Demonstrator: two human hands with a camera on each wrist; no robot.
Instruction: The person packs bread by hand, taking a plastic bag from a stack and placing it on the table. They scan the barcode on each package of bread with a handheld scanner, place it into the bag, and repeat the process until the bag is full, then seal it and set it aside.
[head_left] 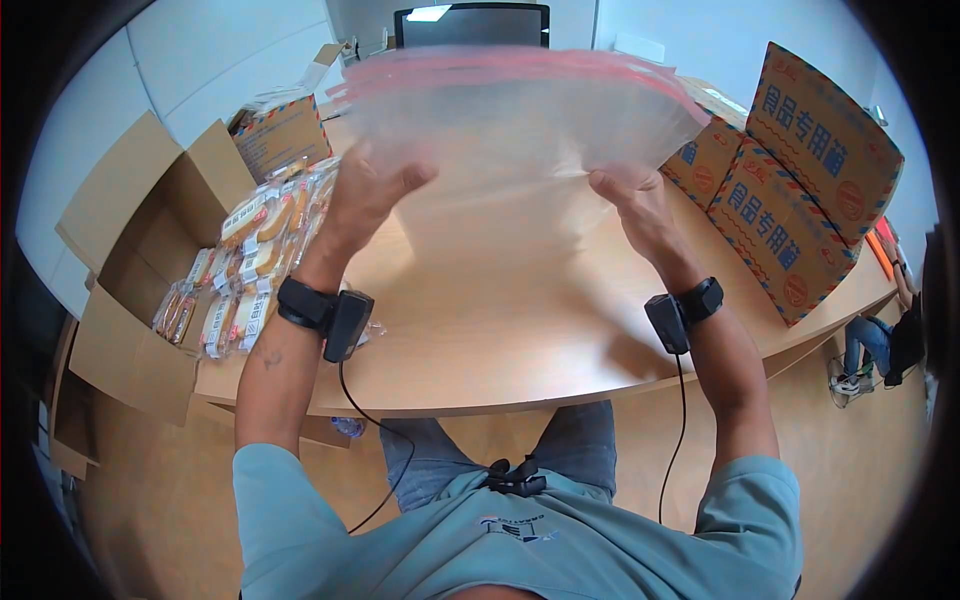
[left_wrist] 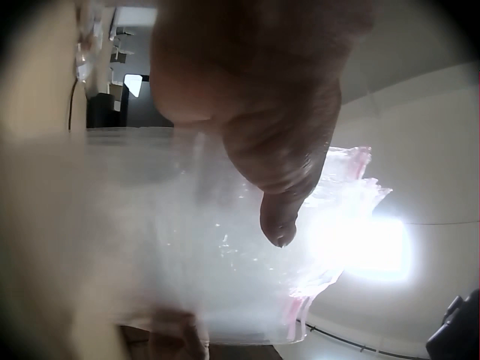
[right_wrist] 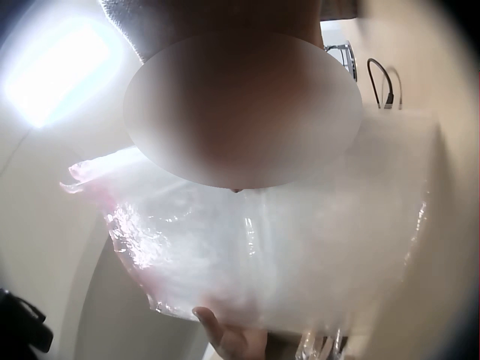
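Note:
A stack of clear plastic zip bags [head_left: 490,140] with pink-red top edges is held up over the table, its layers fanned a little along the top. My left hand [head_left: 372,198] grips the left side, thumb lying on the near face. On the opposite side my right hand [head_left: 642,205] grips the stack, thumb also in front. The left wrist view shows my left thumb and palm [left_wrist: 277,127] against the milky-looking bags [left_wrist: 210,255]. In the right wrist view a blurred oval covers most of the right hand, above the bags [right_wrist: 315,232].
Packaged bread [head_left: 255,260] is piled on the table [head_left: 480,340] at left, beside an open cardboard box [head_left: 150,230]. Printed cartons [head_left: 790,190] stand at right. A monitor [head_left: 472,25] is at the back. Another person [head_left: 885,345] is at far right.

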